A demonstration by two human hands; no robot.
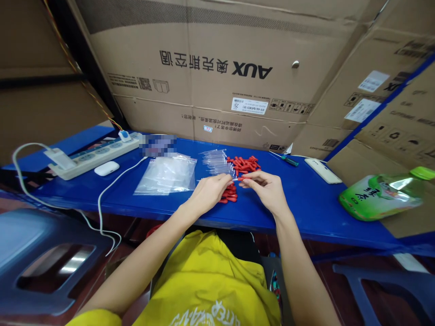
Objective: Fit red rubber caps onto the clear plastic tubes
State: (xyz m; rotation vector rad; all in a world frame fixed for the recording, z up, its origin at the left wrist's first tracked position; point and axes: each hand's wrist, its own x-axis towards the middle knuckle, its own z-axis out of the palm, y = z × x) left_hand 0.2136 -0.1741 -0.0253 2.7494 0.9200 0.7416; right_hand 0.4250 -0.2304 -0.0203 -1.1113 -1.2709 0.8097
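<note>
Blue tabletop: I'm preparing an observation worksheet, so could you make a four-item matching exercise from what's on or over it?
1. Right hand
2. Bottle
3. Clear bags
4. Power strip

A. Just left of the clear rods
B. Holds white plugs
C. Has a green cap
D. Pinches a red piece

Pairs: 1-D, 2-C, 3-A, 4-B

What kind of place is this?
Probably a small workspace, maybe in a storeroom: a blue table with piles of red pieces and clear rods, and cardboard standing behind it.
</note>
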